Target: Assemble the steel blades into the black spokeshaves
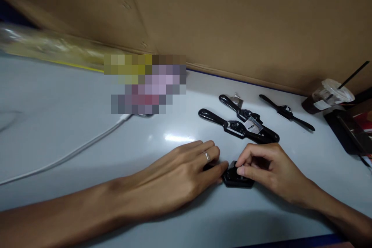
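A black spokeshave-like metal tool (238,181) lies on the pale table between my hands, its ends mostly covered. My left hand (193,170), with a ring, is closed around the tool's left end. Thumb and index finger of my right hand (266,168) pinch a small part at the tool's middle; the part is too hidden to name. Behind my hands, two similar black tools lie overlapping, the nearer one (212,116) and the farther one (229,102), with a small clear packet (253,125) on them. Another such tool (285,113) rests farther right.
A lidded plastic cup with a straw (331,95) stands at the back right, beside a black device (345,131). A white cable (72,151) runs left from a blurred patch. Yellowish plastic wrap (58,48) lies along the cardboard wall (232,19).
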`<state>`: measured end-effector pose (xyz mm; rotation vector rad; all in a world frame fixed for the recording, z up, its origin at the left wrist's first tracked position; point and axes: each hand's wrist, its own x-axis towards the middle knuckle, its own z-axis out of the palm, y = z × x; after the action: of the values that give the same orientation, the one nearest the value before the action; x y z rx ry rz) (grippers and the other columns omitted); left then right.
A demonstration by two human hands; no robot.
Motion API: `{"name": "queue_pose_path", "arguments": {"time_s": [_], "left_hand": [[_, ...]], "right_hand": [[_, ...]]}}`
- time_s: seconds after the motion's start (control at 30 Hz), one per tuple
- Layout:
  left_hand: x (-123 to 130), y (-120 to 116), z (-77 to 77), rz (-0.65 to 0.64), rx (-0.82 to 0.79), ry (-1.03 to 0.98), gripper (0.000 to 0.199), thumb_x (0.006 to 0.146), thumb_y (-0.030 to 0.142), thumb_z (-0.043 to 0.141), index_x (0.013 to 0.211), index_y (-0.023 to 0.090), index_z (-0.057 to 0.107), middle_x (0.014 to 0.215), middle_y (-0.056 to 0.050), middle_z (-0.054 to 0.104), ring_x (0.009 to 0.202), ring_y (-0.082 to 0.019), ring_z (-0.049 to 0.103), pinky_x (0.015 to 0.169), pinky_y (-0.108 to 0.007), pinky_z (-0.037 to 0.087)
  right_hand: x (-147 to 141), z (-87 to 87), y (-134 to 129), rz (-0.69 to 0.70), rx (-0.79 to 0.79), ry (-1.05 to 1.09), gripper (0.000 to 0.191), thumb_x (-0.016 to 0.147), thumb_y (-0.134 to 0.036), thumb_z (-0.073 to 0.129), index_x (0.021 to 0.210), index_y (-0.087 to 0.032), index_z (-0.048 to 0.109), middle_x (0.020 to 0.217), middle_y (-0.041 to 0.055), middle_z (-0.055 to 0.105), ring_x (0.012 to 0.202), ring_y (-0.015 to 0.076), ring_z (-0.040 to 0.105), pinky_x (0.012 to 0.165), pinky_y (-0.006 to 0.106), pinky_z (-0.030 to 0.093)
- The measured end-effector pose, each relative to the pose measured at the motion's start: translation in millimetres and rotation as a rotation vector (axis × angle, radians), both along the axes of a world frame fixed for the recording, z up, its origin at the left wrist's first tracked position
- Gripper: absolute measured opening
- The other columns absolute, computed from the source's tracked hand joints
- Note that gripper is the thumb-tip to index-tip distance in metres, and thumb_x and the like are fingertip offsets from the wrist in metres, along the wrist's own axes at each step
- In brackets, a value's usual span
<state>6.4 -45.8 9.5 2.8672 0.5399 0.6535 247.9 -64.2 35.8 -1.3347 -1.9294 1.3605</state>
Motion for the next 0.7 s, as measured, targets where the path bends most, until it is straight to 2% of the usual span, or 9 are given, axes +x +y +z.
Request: {"name": "queue_pose_path", "arguments": {"time_s": [0.07, 0.23, 0.33, 0.47, 0.57, 0.7], "left_hand": [[0, 0, 0.0, 0.000, 0.009, -0.002, 0.032, 0.110, 0.017, 0.036, 0.111, 0.012, 0.068, 0.084, -0.004, 0.059, 0.072, -0.017, 0.055, 0.058, -0.028, 0.044], [1, 0, -0.3, 0.012, 0.002, -0.012, 0.027, 0.109, 0.016, 0.041, 0.109, 0.011, 0.068, 0.085, -0.004, 0.060, 0.072, -0.016, 0.055, 0.058, -0.027, 0.045], [0, -1, -0.2, 0.011, 0.006, -0.004, 0.028, 0.109, 0.017, 0.041, 0.106, 0.011, 0.069, 0.085, -0.005, 0.060, 0.072, -0.016, 0.055, 0.058, -0.028, 0.044], [1, -1, -0.3, -0.001, 0.029, -0.014, 0.026, 0.108, 0.014, 0.043, 0.103, 0.011, 0.069, 0.084, -0.004, 0.060, 0.071, -0.016, 0.053, 0.059, -0.028, 0.044], [1, 0, -1.9, 0.000, 0.046, -0.023, 0.026, 0.108, 0.015, 0.043, 0.102, 0.011, 0.068, 0.084, -0.005, 0.060, 0.072, -0.017, 0.054, 0.059, -0.029, 0.043], [0, 0, -4.4, 0.008, 0.053, -0.029, 0.028, 0.109, 0.016, 0.040, 0.107, 0.011, 0.068, 0.084, -0.004, 0.059, 0.072, -0.017, 0.054, 0.059, -0.030, 0.042]], "right_hand": [[2, -1.6, 0, 0.011, 0.104, -0.029, 0.014, 0.092, -0.022, 0.070, 0.078, -0.019, 0.068, 0.063, -0.0063, 0.057, 0.055, 0.0084, 0.045, 0.053, 0.022, 0.034], [4, -7.0, -5, 0.118, 0.504, -0.188, 0.023, 0.102, -0.021, 0.058, 0.080, -0.018, 0.057, 0.072, -0.0034, 0.059, 0.063, 0.0096, 0.052, 0.061, 0.023, 0.039], [0, -10.7, -10, 0.131, 0.738, -0.350, 0.029, 0.107, -0.021, 0.049, 0.079, -0.017, 0.056, 0.071, -0.0013, 0.056, 0.061, 0.0113, 0.049, 0.057, 0.026, 0.037], [-10, -14.9, -15, 0.091, 1.062, -0.545, 0.035, 0.102, -0.009, 0.048, 0.069, -0.017, 0.055, 0.061, -0.0019, 0.051, 0.054, 0.0122, 0.041, 0.053, 0.031, 0.031], [-14, -16.2, -15, 0.044, 1.061, -0.530, 0.035, 0.097, -0.007, 0.047, 0.065, -0.018, 0.055, 0.057, -0.0032, 0.048, 0.051, 0.0113, 0.039, 0.053, 0.031, 0.030], [-6, -8.5, -10, 0.009, 0.858, -0.405, 0.037, 0.099, -0.012, 0.049, 0.063, -0.018, 0.055, 0.056, -0.0042, 0.049, 0.050, 0.0097, 0.040, 0.053, 0.030, 0.030]]}}
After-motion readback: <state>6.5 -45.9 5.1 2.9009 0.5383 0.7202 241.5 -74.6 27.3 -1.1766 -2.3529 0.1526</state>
